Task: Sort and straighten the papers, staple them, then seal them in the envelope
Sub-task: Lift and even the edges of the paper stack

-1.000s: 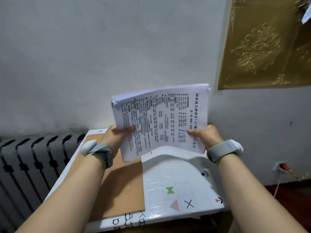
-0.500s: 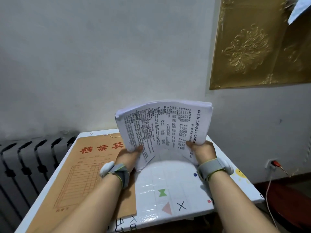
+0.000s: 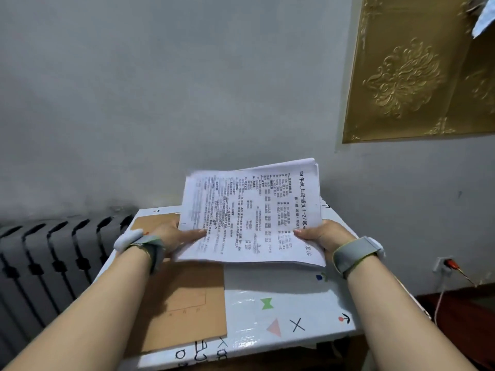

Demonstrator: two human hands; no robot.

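Stack of papers [image 3: 251, 215] is up off the table [image 3: 294, 290], over its far half, tilted toward me with the print facing up. My left hand [image 3: 171, 234] pinches the left edge, thumb flat on top. My right hand [image 3: 321, 234] grips the right edge the same way, fingers hidden underneath. Brown envelope [image 3: 184, 298] lies flat along the table's left edge, radiator [image 3: 53, 253] just past it

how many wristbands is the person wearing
2. The left wristband is on the left wrist, over the brown envelope. The right wristband is on the right wrist, over the white table beside the papers. None seems hidden.
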